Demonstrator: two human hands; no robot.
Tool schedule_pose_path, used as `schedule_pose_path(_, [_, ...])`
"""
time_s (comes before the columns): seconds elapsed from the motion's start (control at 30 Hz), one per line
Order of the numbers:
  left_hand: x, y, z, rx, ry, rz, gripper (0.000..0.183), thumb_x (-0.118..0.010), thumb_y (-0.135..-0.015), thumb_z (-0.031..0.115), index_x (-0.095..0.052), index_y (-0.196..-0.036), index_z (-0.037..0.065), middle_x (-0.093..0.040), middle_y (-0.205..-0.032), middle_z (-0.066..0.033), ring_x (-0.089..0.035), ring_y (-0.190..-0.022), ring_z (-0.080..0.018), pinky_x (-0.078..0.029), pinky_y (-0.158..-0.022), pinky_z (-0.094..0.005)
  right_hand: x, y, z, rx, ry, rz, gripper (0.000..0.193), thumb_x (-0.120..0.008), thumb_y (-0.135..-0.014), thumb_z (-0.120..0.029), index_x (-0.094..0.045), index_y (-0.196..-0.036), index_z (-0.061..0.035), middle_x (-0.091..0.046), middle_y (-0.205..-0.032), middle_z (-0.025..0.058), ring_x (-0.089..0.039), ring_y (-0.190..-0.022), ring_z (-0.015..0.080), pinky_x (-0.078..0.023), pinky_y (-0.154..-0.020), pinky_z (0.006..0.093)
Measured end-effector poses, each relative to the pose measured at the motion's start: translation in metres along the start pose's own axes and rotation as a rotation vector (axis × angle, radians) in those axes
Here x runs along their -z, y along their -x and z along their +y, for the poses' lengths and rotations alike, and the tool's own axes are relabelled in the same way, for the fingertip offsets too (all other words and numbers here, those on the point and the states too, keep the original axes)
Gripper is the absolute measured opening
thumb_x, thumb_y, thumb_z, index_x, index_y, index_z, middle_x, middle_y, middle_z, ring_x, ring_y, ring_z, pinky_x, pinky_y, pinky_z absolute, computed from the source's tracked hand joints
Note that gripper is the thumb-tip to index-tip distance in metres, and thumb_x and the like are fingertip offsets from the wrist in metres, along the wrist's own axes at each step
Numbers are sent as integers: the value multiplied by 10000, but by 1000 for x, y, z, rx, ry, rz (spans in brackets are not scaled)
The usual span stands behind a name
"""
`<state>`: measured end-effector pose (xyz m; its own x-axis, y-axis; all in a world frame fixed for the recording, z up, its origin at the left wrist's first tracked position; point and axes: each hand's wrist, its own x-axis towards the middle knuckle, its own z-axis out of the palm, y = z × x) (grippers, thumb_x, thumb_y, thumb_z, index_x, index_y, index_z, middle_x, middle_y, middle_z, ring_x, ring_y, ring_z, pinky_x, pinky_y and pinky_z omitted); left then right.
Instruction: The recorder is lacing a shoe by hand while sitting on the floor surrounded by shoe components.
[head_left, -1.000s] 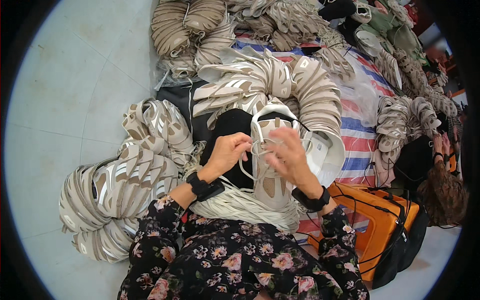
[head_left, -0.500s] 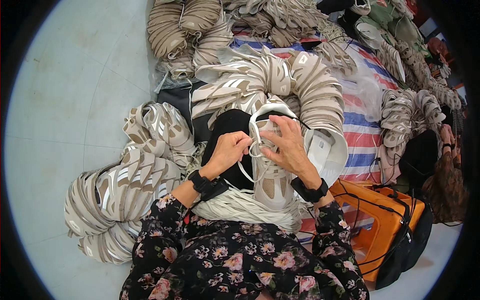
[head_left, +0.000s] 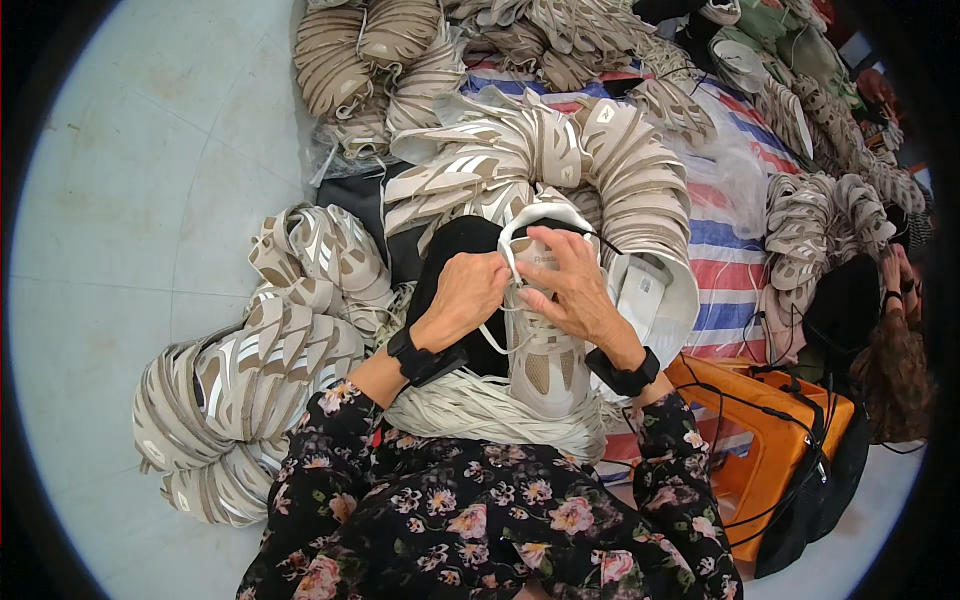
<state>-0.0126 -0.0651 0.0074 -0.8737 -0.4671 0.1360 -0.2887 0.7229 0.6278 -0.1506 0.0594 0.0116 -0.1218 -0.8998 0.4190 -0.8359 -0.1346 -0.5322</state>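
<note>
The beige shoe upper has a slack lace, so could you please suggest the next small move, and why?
Probably, the left grip should gently draw the white lace tighter: that grip is closed near the collar, a slack loop hangs beside the shoe upper, and the right grip lies spread over the tongue.

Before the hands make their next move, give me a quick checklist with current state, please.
1. Shoe upper lies toe toward the wearer: ok.
2. Left hand at the upper's left edge, near the collar: ok.
3. Right hand over the tongue area: ok.
4. Lace drawn snug: not ok, a slack curve hangs on the upper's left side.
5. Firm pinch on the lace: cannot tell, the contact at the fingertips is too small to read.
6. Bundle of pale laces close by: ok, beside the toe and likely within easy reach.
</note>
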Motion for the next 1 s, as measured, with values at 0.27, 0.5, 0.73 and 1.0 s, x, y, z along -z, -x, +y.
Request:
schedule_pose_path(0.27, [3,6,10,408,610,-9,126,-549,-807,6,-433,-856,11,-553,-618,-38,-475,-475,-70,-391,-439,-236,-17,-9,5,-95,61,49,93,-628,-714,-120,-639,-805,-108,-496,-817,4,-465,-834,190,-325,-762,354])
schedule_pose_path(0.5, [11,0,18,246,107,-73,147,-565,-804,32,-421,-831,17,-534,-587,-70,-524,-496,-103,-385,-459,-272,-10,-13,9,43,98,63,63,-595,-660,-93,-598,-720,-73,-519,-938,31,-477,-887,211,-351,-773,357])
schedule_pose_path(0.73, [26,-4,22,612,868,-249,137,-572,-821,72,-440,-827,35,-593,-633,-72,-541,-469,-104,-395,-392,-211,41,3,39,-193,617,386,124,-596,-619,-72,-560,-713,0,-514,-1119,111,-482,-991,268,-389,-794,401])
schedule_pose_path(1.0, [27,-23,33,19,124,122,78,-596,-785,98,-550,-813,42,-564,-662,-109,-555,-602,-294,-431,-542,-342,47,30,54,-447,-313,137,269,-669,-756,-165,-603,-965,-11,-587,-996,88,-535,-936,210,-414,-838,327])
